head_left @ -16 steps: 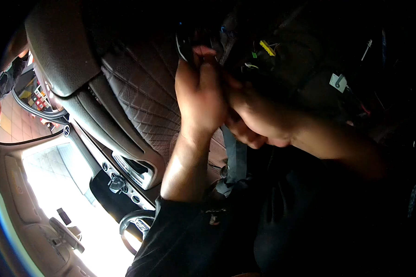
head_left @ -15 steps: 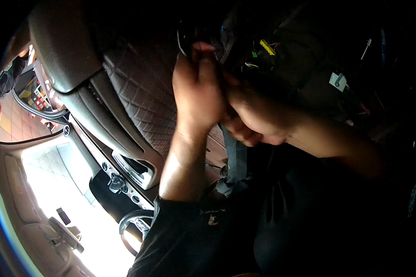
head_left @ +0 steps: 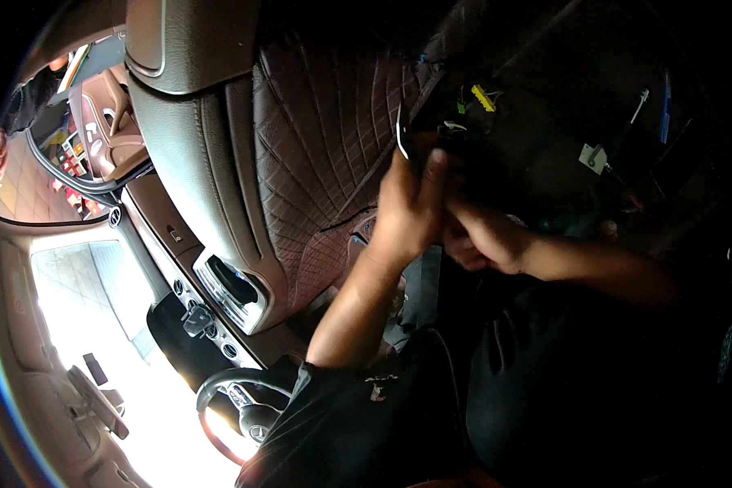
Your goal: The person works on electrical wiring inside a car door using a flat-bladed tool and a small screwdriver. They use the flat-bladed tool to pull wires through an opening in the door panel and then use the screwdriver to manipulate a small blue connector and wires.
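Inside a car, my left hand [head_left: 411,207] is closed with its thumb up. A thin dark thing with a pale curved edge [head_left: 403,137] sticks out above its fingers; its kind is hard to make out. My right hand [head_left: 488,236] is beside it, fingers curled inward close to the left palm. Whatever those fingers hold, if anything, is lost in shadow. Both hands are in front of the quilted brown panel [head_left: 325,154], near its edge with the dark carpeted floor.
On the dark floor are a yellow connector [head_left: 483,98], a white tag-like piece [head_left: 593,159], a thin white-tipped stick [head_left: 640,106] and a blue strip [head_left: 666,114]. A brown padded seat part [head_left: 191,163], a steering wheel [head_left: 256,378] and a phone holder [head_left: 195,320] are at left.
The view has shifted, showing more of the quilted panel. My hands, pressed together before, are now slightly apart, and the pale-edged thing stands out more clearly above the left hand.
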A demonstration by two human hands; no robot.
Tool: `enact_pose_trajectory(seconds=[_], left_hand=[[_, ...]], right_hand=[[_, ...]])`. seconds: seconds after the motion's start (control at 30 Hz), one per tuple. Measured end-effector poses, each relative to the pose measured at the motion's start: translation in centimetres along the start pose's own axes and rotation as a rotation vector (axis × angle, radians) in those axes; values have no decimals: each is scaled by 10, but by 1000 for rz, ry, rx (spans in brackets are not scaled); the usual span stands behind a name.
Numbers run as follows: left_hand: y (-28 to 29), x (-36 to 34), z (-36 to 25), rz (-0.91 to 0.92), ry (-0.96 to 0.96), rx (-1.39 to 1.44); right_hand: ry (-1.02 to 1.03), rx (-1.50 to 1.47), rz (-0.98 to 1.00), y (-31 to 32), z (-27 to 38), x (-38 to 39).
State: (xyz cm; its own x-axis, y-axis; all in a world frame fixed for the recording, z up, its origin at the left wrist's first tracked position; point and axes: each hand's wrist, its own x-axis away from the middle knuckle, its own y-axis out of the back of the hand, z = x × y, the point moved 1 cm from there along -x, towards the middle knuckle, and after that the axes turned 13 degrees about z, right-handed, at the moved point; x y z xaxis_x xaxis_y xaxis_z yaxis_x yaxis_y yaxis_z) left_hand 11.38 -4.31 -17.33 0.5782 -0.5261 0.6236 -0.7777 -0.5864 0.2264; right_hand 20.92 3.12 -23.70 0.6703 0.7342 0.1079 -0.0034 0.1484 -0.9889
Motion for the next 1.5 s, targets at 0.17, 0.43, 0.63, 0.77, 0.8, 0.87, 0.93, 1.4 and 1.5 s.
enact_pose_trajectory(seconds=[0.17, 0.43, 0.63, 0.77, 0.8, 0.87, 0.93, 1.4, 1.5], left_hand=[[31, -43, -41, -152, -458, -72], [9, -57, -4, -188, -322, 151], [13, -37, 8, 18, -167, 235], [1, -46, -7, -16, -158, 168], [2, -45, -8, -46, -152, 87], [6, -48, -7, -5, -157, 118], [7, -49, -8, -17, -136, 135], [2, -46, -16, -185, -115, 37], [6, -50, -9, -214, -68, -2]], right_hand=[[197, 143, -48, 10, 19, 4], [204, 69, -235, 16, 28, 15], [90, 4, -152, 15, 29, 7], [99, 49, -74, 12, 42, 5], [86, 53, -44, 10, 44, 3], [68, 44, -15, 8, 47, 2], [56, 17, -10, 8, 49, 0], [36, 4, 60, 12, 48, -3], [20, -7, 69, 11, 49, -5]])
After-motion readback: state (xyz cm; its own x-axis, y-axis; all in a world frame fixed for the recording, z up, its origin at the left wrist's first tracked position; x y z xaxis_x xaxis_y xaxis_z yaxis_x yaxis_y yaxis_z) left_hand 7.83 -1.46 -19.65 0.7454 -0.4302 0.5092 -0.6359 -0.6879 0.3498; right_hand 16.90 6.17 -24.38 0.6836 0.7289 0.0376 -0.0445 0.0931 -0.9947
